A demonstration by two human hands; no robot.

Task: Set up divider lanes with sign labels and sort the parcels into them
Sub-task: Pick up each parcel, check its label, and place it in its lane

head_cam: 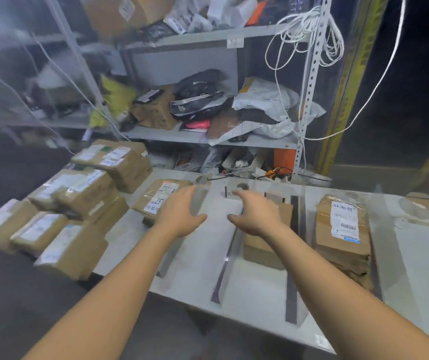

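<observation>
My left hand [179, 216] and right hand [256, 215] reach out side by side with a gap between them. The fingers are loosely spread and grip nothing, and both hover over the bare middle lane of the white surface [255, 294]. I judge I am checking the clear dividers [223, 268] on either side, though blur hides whether a fingertip touches one. They stand on dark strips running away from me, so each lane holds its own kind apart. A labelled parcel [161, 197] lies in the left lane, a plain box [265, 250] just right of my right hand, and a stack [343, 229] further right. The unsorted parcels [73, 203] are piled at my left, within reach. A tape roll [418, 206] sits far right. Behind stands a metal shelf [208, 137] crammed with bags, with white cord [309, 32] hanging from its post.
</observation>
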